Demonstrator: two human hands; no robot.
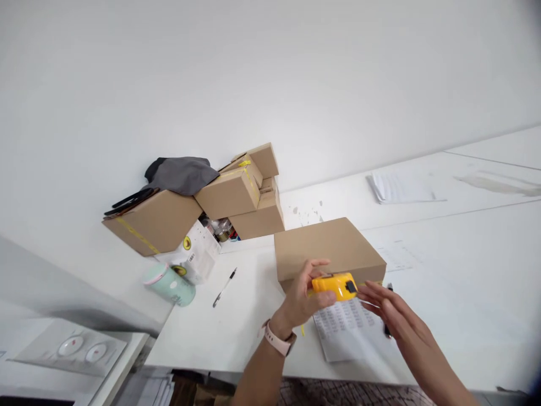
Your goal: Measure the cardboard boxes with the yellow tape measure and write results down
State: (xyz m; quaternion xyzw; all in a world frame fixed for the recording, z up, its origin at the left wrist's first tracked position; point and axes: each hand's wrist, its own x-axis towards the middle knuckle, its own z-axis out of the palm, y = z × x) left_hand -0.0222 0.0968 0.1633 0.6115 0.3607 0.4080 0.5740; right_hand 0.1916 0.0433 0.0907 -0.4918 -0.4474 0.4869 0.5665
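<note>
A yellow tape measure [335,286] with a black part at its right end is gripped in my left hand [298,299], thumb along its near side. My right hand [397,313] is just right of it, fingers stretched out, their tips close to the black end; whether they touch it I cannot tell. Behind both hands lies a closed cardboard box [325,245]. Below the tape measure, a printed sheet [342,338] rests on the white table [203,344]. A dark pen-like object [387,330] is partly covered by my right hand.
A pen [225,287] lies on the table's left part. Farther left stand a mint-green cylindrical container [171,285], a white carton [200,254] and stacked cardboard boxes [230,194] with a grey cloth [181,175] on top. Papers [399,187] lie at the back right by the wall.
</note>
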